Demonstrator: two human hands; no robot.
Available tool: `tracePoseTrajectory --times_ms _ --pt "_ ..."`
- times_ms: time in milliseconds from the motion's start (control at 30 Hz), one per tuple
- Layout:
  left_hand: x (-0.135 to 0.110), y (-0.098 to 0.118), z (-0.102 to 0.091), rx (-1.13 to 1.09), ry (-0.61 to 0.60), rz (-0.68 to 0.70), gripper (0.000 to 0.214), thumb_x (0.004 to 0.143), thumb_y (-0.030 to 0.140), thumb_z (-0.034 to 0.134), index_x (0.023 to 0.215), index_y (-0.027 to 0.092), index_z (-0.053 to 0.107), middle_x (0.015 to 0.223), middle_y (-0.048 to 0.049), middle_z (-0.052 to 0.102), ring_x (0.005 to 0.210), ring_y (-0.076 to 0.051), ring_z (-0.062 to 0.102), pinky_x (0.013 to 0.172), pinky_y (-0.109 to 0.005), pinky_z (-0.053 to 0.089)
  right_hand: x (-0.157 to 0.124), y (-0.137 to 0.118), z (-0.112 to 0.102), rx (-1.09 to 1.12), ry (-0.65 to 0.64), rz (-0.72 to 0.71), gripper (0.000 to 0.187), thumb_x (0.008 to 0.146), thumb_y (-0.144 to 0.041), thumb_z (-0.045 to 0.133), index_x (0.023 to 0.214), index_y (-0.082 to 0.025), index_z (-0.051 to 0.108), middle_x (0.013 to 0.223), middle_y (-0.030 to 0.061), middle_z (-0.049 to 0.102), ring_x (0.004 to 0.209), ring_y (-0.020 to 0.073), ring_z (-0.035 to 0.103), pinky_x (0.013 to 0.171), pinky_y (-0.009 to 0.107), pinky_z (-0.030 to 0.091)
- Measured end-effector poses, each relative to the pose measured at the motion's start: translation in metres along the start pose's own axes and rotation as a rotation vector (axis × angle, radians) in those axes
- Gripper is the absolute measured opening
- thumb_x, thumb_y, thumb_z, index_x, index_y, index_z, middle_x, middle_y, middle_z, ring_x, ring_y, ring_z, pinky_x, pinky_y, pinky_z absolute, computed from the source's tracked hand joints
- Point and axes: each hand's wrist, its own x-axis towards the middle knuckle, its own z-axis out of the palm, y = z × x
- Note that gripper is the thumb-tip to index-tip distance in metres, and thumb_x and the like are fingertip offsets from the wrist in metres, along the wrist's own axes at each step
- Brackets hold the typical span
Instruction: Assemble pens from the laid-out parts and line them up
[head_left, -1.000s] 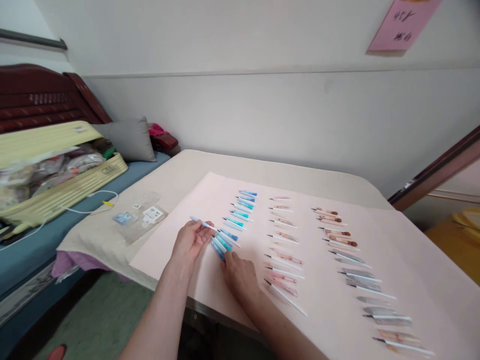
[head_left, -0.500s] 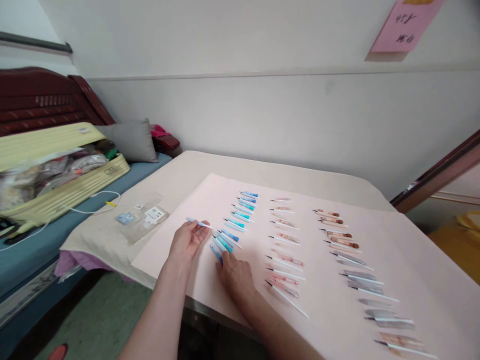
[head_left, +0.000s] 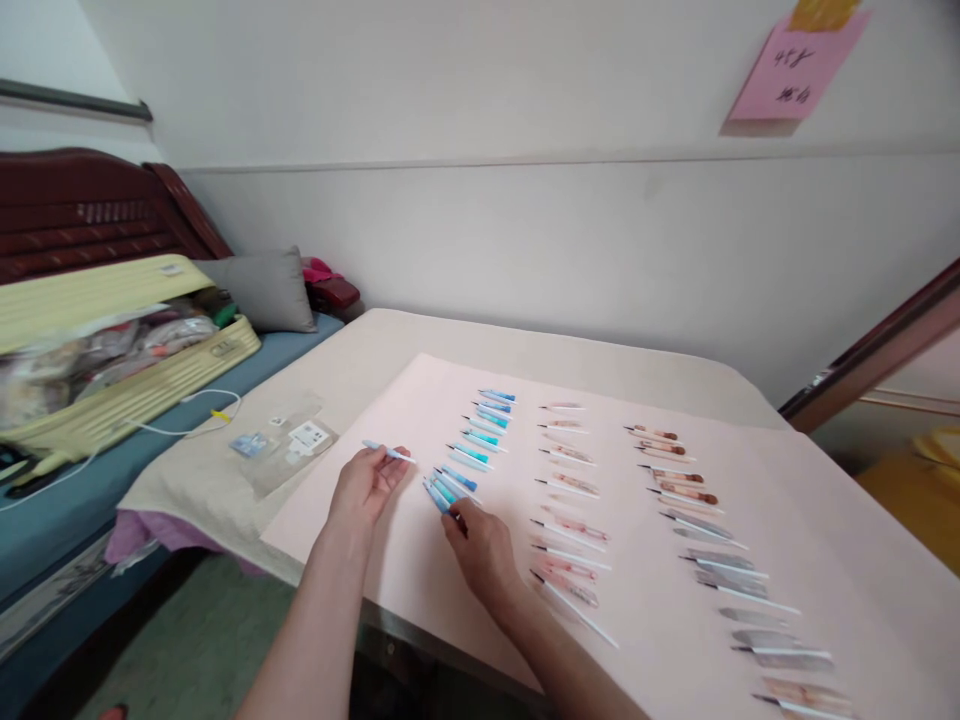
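My left hand (head_left: 370,480) is closed on a slim light-blue pen part (head_left: 385,450), with a thin white tip sticking out toward the right. Just right of it, my right hand (head_left: 480,545) pinches the lower end of a blue pen barrel (head_left: 436,496). Against that barrel lie a teal pen barrel (head_left: 448,490) and a blue one (head_left: 460,480). Farther up the same column are more blue and teal pen barrels (head_left: 489,420), interleaved with white pen refills with dark tips.
Pinkish pen parts (head_left: 574,525) form a middle column, brown-capped and grey ones (head_left: 682,490) a right column, all on a pale sheet (head_left: 405,400). Clear plastic bags (head_left: 289,445) lie left on the table. Beyond is a bed with an open yellow suitcase (head_left: 180,370).
My right hand has drawn back slightly to the right, its fingers lifting the lower end of the blue barrel. My left hand has shifted slightly left, still holding the light-blue part.
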Motion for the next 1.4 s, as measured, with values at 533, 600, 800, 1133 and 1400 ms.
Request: tracePoseTrajectory --times_ms 533,600,800,1133,1400 --pt "-0.009 -0.015 0.015 0.221 -0.076 0.079 0.01 0.079 0.01 0.051 0.075 0.015 0.045 0.068 -0.0085 0.066 0.061 -0.016 0.066 0.06 -0.029 0.055 0.002 0.008 -0.028 0.097 0.048 0.013 0.014 0.082 -0.026 0.048 0.073 -0.022 0.058 0.06 -0.0024 0.061 0.051 0.0105 0.05 0.05 0.02 0.025" --pt "-0.008 -0.015 0.014 0.235 -0.088 0.071 0.01 0.079 0.01 0.052 0.074 0.016 0.045 0.068 -0.0083 0.066 0.062 -0.016 0.066 0.06 -0.028 0.054 0.002 0.008 -0.029 0.086 0.048 0.0 0.013 0.082 -0.025 0.049 0.072 -0.022 0.058 0.059 -0.0026 0.06 0.051 0.0104 0.05 0.05 0.02 0.025" --pt "-0.013 -0.017 0.019 0.307 -0.153 0.08 0.009 0.078 0.013 0.054 0.078 0.017 0.045 0.069 -0.0084 0.067 0.064 -0.019 0.067 0.059 -0.03 0.054 0.002 0.008 -0.032 0.053 0.055 -0.02 0.013 0.082 -0.023 0.048 0.073 -0.021 0.057 0.061 -0.0024 0.061 0.053 0.0105 0.051 0.051 0.02 0.025" --pt "-0.015 -0.033 0.022 0.427 -0.259 0.047 0.02 0.072 0.027 0.065 0.082 0.016 0.051 0.077 -0.0084 0.068 0.068 -0.017 0.066 0.064 -0.029 0.052 0.002 0.01 -0.03 0.069 0.069 0.0 0.013 0.081 -0.023 0.048 0.072 -0.021 0.058 0.06 -0.002 0.06 0.053 0.0104 0.05 0.051 0.02 0.026" --pt "-0.02 -0.033 0.025 0.428 -0.273 0.046 0.025 0.069 0.03 0.067 0.083 0.016 0.052 0.08 -0.009 0.069 0.072 -0.018 0.066 0.066 -0.029 0.051 0.006 0.012 -0.034 0.123 0.055 0.052 0.014 0.08 -0.024 0.05 0.072 -0.021 0.061 0.059 -0.0017 0.06 0.049 0.0099 0.047 0.049 0.021 0.025"
